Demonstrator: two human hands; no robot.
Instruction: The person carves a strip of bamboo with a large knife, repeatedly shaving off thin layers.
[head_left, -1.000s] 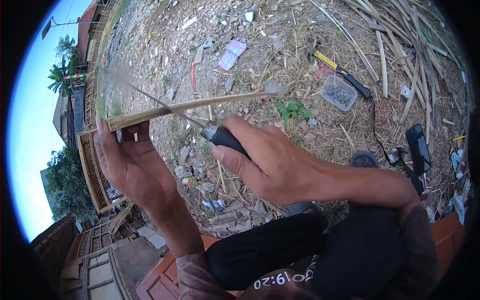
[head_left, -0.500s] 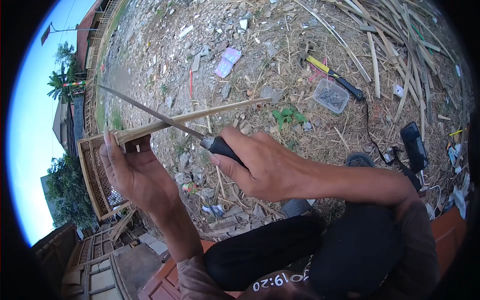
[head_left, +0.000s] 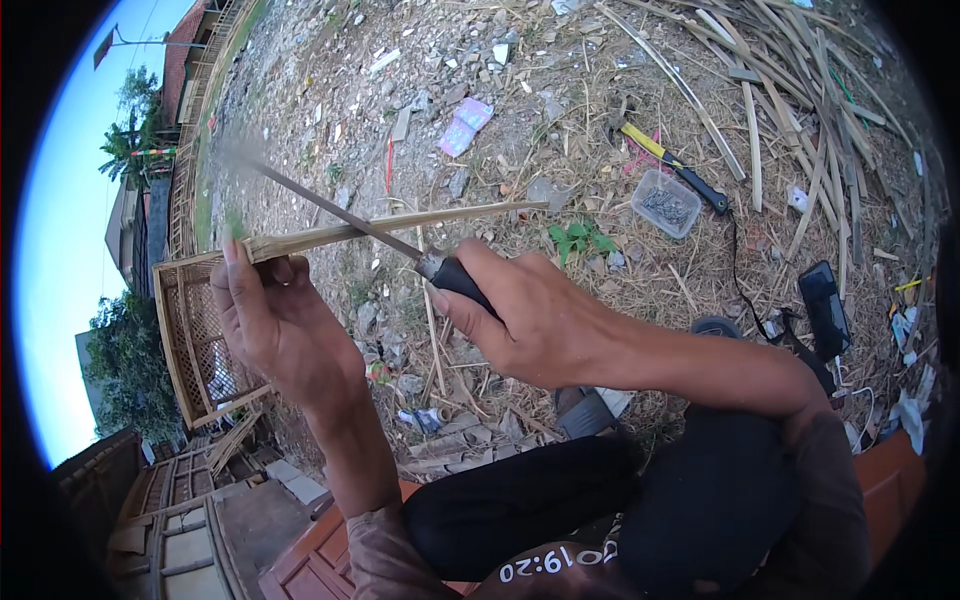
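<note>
Pinched between thumb and fingers of my left hand (head_left: 275, 325) is the near end of a pale bamboo strip (head_left: 410, 219), its thin tip reaching out to the right. My right hand (head_left: 515, 315) is wrapped around the black handle of a long knife (head_left: 330, 207). The narrow grey blade slants up to the left and crosses the strip a short way from my left fingers. Motion blurs the blade's tip. Both hands are held above the rubble-strewn ground, in front of my knees.
At the right lie a yellow-black hammer (head_left: 670, 165), a clear plastic tub of nails (head_left: 666, 203) and a black phone (head_left: 825, 310). Bamboo strips (head_left: 790, 90) are piled at the far right. A woven lattice panel (head_left: 172, 345) stands at the left. A pink-purple packet (head_left: 465, 127) lies ahead.
Both hands, with the knife and strip, have shifted slightly to the right in the picture. The blade still crosses the strip, now a little further from my left fingers' grip.
</note>
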